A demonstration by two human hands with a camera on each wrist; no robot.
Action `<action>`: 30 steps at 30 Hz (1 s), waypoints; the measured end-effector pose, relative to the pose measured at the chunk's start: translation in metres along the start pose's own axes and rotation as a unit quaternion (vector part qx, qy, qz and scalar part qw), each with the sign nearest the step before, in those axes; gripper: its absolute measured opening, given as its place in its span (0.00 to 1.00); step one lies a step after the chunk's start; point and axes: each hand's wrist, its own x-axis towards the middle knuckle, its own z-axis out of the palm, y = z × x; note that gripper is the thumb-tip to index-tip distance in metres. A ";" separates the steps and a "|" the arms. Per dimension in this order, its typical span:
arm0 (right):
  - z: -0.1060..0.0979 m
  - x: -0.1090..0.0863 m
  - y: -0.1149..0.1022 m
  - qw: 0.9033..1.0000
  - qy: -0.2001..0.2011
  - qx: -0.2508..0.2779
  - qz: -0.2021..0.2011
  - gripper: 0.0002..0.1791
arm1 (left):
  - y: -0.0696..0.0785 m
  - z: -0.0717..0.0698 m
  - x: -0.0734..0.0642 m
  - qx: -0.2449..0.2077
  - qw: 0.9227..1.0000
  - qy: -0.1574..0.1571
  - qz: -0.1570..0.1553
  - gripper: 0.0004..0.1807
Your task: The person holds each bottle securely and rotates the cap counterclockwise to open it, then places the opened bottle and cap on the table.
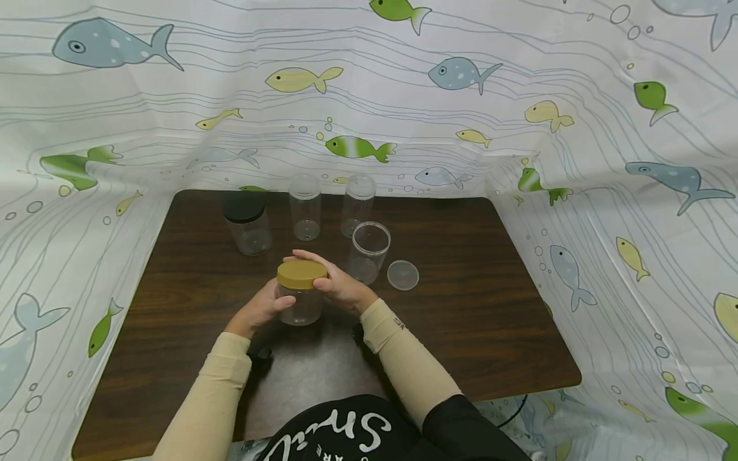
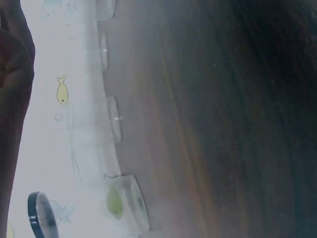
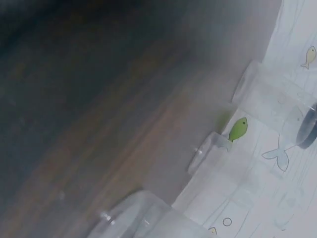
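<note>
A clear plastic jar (image 1: pixel 302 312) with a mustard-yellow lid (image 1: pixel 301 275) is held upright between both hands in the head view. My left hand (image 1: pixel 261 308) grips the jar's body from the left, thumb across its front. On the other side, my right hand (image 1: pixel 346 287) holds the lid, its thumb at the front edge and fingers behind. Part of the left hand (image 2: pixel 15 69) shows at the left edge of the left wrist view, without the jar. The right wrist view shows neither the right hand nor the held jar.
A black-lidded clear jar (image 1: pixel 252 235) stands back left. Two tall clear jars (image 1: pixel 305 214) stand at the back. Behind the right hand is a lidless clear jar (image 1: pixel 371 246), beside a translucent disc-shaped lid (image 1: pixel 403 275). A fish-patterned curtain surrounds the brown table (image 1: pixel 473 307).
</note>
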 end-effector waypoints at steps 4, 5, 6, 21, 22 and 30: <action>0.001 0.002 0.009 0.995 0.091 -0.034 -0.037 0.55 | -0.002 -0.001 0.002 0.071 0.993 0.084 -0.034 0.36; 0.001 0.003 0.011 0.991 0.123 -0.046 -0.041 0.49 | -0.003 -0.002 0.003 0.094 0.988 0.112 -0.043 0.36; 0.002 0.003 0.013 0.986 0.152 -0.060 -0.042 0.43 | -0.005 -0.002 0.004 0.119 0.982 0.139 -0.054 0.37; 0.039 0.013 0.024 0.949 0.289 -0.126 0.010 0.52 | -0.017 0.016 0.018 0.471 0.816 0.333 0.033 0.53; 0.040 0.014 0.025 0.946 0.301 -0.121 0.002 0.51 | -0.017 0.017 0.018 0.475 0.812 0.336 0.042 0.52; 0.044 0.020 0.031 0.916 0.370 -0.149 -0.037 0.45 | -0.016 0.020 0.018 0.439 0.837 0.322 0.060 0.51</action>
